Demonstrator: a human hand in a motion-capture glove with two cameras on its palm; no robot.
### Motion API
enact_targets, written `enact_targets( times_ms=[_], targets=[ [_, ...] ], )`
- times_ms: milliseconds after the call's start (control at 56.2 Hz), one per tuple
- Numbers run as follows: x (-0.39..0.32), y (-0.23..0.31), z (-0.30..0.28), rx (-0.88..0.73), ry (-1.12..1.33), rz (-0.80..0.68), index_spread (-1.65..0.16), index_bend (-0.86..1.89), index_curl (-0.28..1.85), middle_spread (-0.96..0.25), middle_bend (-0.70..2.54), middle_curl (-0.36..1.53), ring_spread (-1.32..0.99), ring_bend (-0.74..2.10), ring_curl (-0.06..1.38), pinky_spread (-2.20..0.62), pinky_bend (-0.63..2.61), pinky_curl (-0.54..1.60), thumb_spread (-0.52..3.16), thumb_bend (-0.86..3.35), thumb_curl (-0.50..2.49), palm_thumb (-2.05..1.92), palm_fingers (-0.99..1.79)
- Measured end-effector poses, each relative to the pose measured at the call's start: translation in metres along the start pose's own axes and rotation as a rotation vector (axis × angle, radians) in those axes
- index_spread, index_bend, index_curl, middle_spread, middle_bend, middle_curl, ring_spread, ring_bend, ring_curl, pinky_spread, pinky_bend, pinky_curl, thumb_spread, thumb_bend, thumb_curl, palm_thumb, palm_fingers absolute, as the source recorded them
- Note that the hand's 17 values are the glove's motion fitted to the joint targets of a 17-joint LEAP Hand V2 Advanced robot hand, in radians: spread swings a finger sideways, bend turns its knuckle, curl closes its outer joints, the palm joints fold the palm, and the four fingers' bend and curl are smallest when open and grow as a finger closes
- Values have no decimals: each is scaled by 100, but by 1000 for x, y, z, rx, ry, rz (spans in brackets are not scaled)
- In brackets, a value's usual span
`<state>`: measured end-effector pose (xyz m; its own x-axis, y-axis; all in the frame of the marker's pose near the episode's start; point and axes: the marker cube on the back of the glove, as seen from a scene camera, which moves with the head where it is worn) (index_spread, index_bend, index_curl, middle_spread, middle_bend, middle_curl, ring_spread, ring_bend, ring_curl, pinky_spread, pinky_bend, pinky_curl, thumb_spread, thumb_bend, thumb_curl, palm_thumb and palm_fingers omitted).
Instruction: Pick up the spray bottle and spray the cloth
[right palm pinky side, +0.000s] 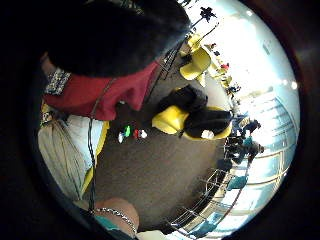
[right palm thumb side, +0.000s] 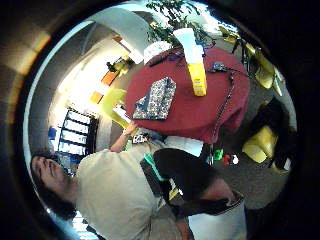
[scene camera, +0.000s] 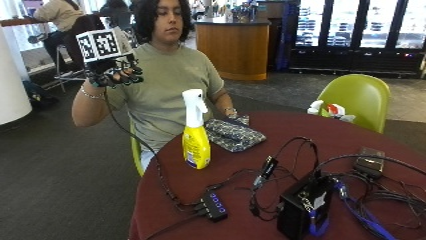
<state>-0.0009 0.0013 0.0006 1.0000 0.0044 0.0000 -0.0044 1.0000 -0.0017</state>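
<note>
Gloved hand raised, holding nothing

Right hand (scene camera: 114, 74) lifted at shoulder height, elbow bent, fingers loosely curled — well left of the yellow spray bottle (scene camera: 195, 131) and patterned cloth (scene camera: 231, 133) on the table (scene camera: 279, 135).

No lettering, brand name, number or sign can be made out anywhere in this scene. The yellow spray bottle (scene camera: 196, 136), standing upright on the round red worktop (scene camera: 293, 125), carries a purple label whose print is too small to read. The black box (scene camera: 303, 206) among the cables at the worktop's near edge bears a pale sticker, equally illegible.
</note>
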Motion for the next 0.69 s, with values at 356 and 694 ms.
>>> enact_targets(
  times_ms=[356, 694],
  targets=[
    [0, 4, 13, -13, -15, 79, -37, 9, 10, -6, 30, 23, -14, 47, 23, 17, 53, 27, 95, 3, 18, 30, 37],
    [-4, -9, 24, 48, -151, 117, -38, 10, 12, -5, 30, 29, -14, 50, 28, 18, 54, 31, 103, -1, 25, 35, 35]
  ],
)
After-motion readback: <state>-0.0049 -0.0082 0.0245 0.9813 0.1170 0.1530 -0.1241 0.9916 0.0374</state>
